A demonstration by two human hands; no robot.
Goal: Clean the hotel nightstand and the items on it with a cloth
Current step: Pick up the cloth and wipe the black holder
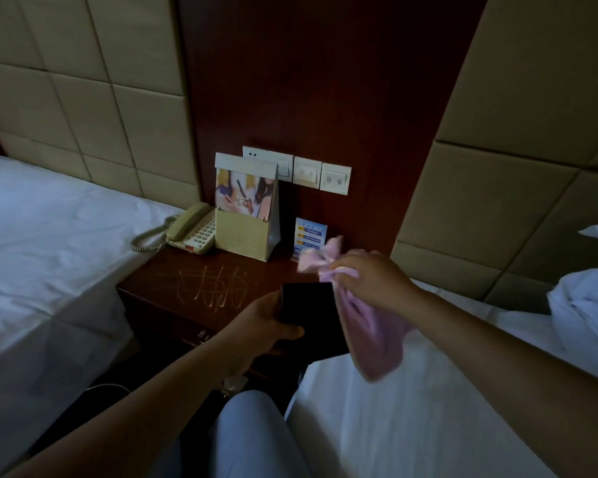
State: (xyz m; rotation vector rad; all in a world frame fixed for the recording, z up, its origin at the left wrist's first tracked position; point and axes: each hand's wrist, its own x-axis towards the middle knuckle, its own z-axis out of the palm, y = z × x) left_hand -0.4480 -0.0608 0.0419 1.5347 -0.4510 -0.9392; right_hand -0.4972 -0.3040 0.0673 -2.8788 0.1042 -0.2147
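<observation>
A dark wooden nightstand [173, 288] stands between two beds, with pale scribble marks [218, 288] on its top. My left hand [259, 326] grips a flat black box-like item [311, 315] held above the nightstand's front right corner. My right hand [370, 277] is closed on a pink cloth [370, 336] that hangs down against the black item's right side. At the back of the nightstand sit a beige telephone [192, 232], a cream brochure holder [246, 215] and a small blue card stand [309, 234].
White beds lie at the left [49, 243] and the right [428, 408]. Wall switches [321, 175] are mounted on the dark panel behind the nightstand. My knee [249, 432] is low in the middle. A white cable [107, 388] runs on the floor.
</observation>
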